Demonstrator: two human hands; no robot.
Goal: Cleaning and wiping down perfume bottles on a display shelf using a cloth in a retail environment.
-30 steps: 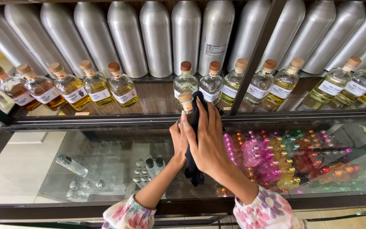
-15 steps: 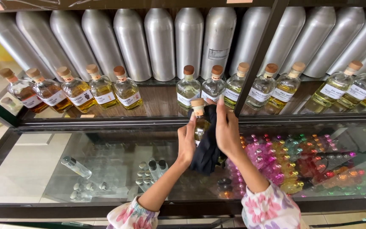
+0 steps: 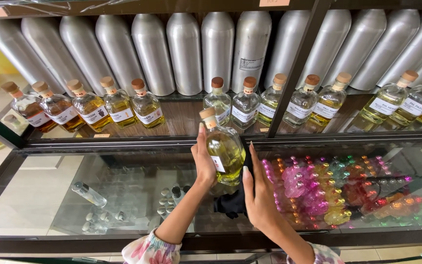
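Probably heavy, smooth, breakable: cork-stoppered glass bottle [image 3: 224,149] of yellow liquid cradled around its body by left hand [image 3: 204,164], black cloth [image 3: 235,200] pressed against it under right hand [image 3: 259,198]

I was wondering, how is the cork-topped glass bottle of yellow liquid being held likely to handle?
The bottle looks nearly full, so probably heavy for its size. Its smooth glass may be slippery; the left hand grips it bare while the right hand holds a black cloth against it. Being glass, it would likely break if dropped onto the glass counter.
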